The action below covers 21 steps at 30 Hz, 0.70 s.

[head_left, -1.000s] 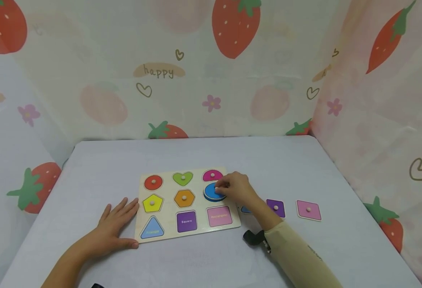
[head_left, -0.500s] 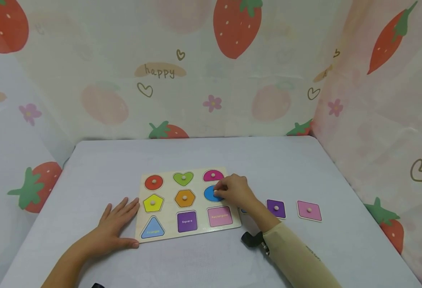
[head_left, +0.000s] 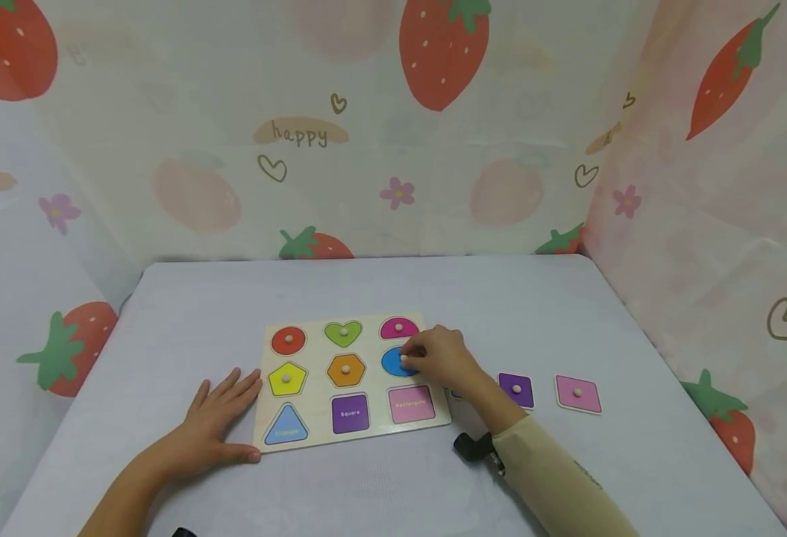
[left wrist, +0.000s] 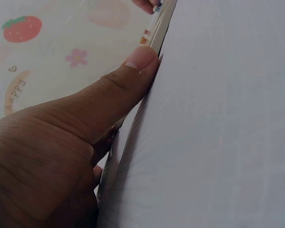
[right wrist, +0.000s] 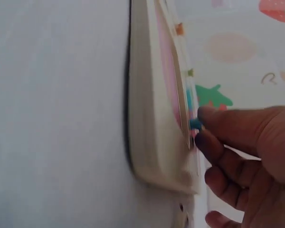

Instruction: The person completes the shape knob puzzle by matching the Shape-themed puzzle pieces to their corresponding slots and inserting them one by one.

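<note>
A wooden shape board [head_left: 314,327] lies on the table with coloured knobbed pieces seated in it. My right hand [head_left: 408,359] pinches the knob of the blue oval piece [head_left: 392,362], which lies flat in its recess at the board's right side. In the right wrist view the fingers [right wrist: 228,128] meet at the blue piece [right wrist: 194,124] above the board's edge [right wrist: 152,118]. My left hand [head_left: 232,403] lies flat on the table against the board's left edge; its thumb [left wrist: 133,71] presses the board's rim [left wrist: 160,26].
A purple square piece [head_left: 516,389] and a pink square piece [head_left: 577,394] lie loose on the table [head_left: 366,283] right of the board. A blue piece [head_left: 456,393] shows partly behind my right wrist. Strawberry-print curtains wall the table on three sides.
The blue oval, tilted above its recess a second ago, has dropped flat into the board. My right hand stays on its knob. The left hand has not moved.
</note>
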Available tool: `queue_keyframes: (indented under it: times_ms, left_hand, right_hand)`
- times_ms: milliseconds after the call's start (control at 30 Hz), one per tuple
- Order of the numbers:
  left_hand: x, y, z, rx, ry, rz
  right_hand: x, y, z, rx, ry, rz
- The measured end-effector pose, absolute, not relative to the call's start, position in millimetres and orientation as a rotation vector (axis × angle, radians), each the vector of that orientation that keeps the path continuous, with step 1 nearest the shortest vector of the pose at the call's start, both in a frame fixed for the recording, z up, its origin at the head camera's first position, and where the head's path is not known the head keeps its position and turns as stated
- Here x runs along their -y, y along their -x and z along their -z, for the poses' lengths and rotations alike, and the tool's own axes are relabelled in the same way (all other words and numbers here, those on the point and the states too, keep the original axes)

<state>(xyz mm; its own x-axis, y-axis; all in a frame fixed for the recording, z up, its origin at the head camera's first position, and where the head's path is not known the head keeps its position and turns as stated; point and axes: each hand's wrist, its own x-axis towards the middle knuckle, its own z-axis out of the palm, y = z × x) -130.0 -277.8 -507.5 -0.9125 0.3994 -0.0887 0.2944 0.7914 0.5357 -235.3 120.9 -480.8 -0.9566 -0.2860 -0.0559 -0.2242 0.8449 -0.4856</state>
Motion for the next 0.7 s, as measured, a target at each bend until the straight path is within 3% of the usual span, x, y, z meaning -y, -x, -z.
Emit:
queue_keyframes:
  times_ms: [200, 700]
  left_hand:
    - [278.2, 130.1, 508.6, -2.787, -0.553, -0.790]
    - [277.7, 130.3, 508.3, -2.786, -0.542, -0.794]
  right_hand:
    - [-128.0, 232.2, 472.8, -2.803, 0.404, 0.744]
    - [-173.8, 210.2, 453.3, -2.813, 0.765, 0.786]
